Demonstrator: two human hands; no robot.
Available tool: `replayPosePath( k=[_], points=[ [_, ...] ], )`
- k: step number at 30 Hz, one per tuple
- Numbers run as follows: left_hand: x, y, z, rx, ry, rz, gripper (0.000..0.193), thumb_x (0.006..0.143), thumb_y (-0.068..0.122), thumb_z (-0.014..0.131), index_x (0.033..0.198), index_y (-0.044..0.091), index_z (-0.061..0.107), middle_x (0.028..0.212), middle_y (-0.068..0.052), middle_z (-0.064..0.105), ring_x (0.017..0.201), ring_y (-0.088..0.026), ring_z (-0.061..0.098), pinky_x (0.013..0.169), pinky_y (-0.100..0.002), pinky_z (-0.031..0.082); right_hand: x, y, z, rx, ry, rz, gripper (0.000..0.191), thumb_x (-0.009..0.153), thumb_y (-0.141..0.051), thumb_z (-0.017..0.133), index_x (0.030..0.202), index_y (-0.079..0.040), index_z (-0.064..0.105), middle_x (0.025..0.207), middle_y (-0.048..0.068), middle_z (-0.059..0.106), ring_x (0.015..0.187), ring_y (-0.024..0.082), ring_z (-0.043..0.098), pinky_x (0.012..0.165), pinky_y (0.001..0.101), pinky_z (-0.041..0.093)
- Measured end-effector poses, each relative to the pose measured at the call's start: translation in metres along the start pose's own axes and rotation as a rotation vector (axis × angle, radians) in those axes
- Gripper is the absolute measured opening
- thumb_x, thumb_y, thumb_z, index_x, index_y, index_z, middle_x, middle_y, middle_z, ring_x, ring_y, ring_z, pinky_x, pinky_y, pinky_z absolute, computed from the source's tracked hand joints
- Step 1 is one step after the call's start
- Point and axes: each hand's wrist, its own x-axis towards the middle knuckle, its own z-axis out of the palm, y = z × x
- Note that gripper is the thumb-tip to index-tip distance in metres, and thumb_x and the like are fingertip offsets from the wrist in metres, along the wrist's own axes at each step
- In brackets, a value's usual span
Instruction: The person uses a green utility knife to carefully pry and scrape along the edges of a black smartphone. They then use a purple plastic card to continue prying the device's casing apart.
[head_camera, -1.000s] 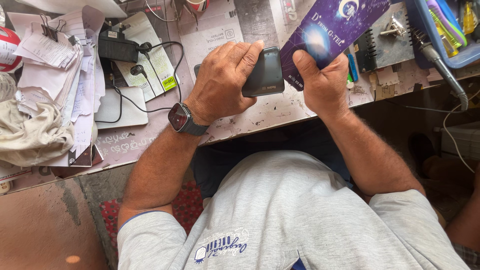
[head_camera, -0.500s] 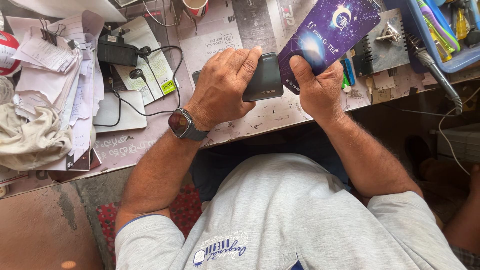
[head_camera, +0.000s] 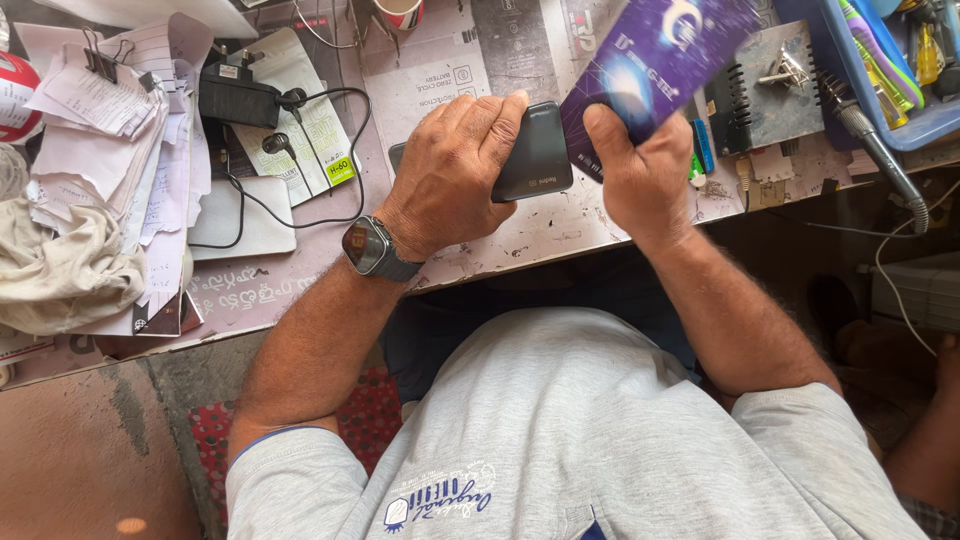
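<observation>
My left hand (head_camera: 455, 170) is wrapped over a dark smartphone (head_camera: 538, 155) held back side up above the workbench (head_camera: 560, 225). A smartwatch sits on that wrist. My right hand (head_camera: 640, 165) grips the lower end of a long purple printed packet (head_camera: 655, 65), which angles up and away to the right. The packet's near end touches the phone's right edge. Both hands sit close together over the middle of the bench.
A heap of clipped papers (head_camera: 110, 150) and a crumpled cloth (head_camera: 60, 275) lie at the left. A black charger with cable and earphones (head_camera: 245, 105) sits behind them. A blue tray of tools (head_camera: 895, 60) and a metal soldering stand (head_camera: 775, 80) are at the right.
Both hands have stayed together on the phone and packet; the packet has tilted slightly more upright and shifted a little toward the far edge.
</observation>
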Motion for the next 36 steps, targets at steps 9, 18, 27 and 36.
replayPosePath(
  k=[9,18,27,36],
  points=[
    [0.002,0.004,0.000,-0.010,-0.028,0.001,0.076,0.072,0.012,0.087,0.137,-0.009,0.054,0.117,-0.019,0.065,0.101,-0.031,0.065,0.088,-0.046,0.055,0.001,-0.003,-0.001,0.148,-0.021,0.066,0.013,0.105,-0.015,0.077,0.100,-0.004,0.070,0.090,-0.001,0.070,0.079,0.007,0.063,0.073,0.0238,0.054],
    [0.002,0.000,-0.004,-0.015,-0.067,0.046,0.076,0.071,0.013,0.089,0.137,-0.007,0.056,0.117,-0.018,0.066,0.101,-0.030,0.066,0.088,-0.045,0.056,0.007,-0.001,-0.011,0.106,-0.118,0.037,0.013,0.105,-0.015,0.078,0.104,-0.003,0.072,0.095,0.001,0.072,0.083,0.007,0.065,0.078,0.0238,0.057],
    [0.002,-0.002,-0.003,-0.014,-0.074,0.082,0.077,0.069,0.015,0.091,0.134,-0.007,0.057,0.115,-0.018,0.066,0.099,-0.030,0.066,0.087,-0.046,0.056,0.013,0.001,-0.019,0.167,-0.199,0.066,0.012,0.104,-0.015,0.076,0.103,-0.004,0.071,0.092,0.002,0.073,0.081,0.008,0.067,0.075,0.0245,0.058],
    [0.002,-0.002,-0.003,-0.002,-0.067,0.040,0.083,0.066,0.016,0.093,0.136,-0.007,0.056,0.117,-0.019,0.066,0.104,-0.031,0.067,0.091,-0.046,0.056,-0.009,0.024,0.011,0.417,0.053,0.090,0.009,0.102,-0.011,0.077,0.102,-0.007,0.069,0.093,0.000,0.070,0.081,0.009,0.065,0.076,0.0238,0.055]
  ],
)
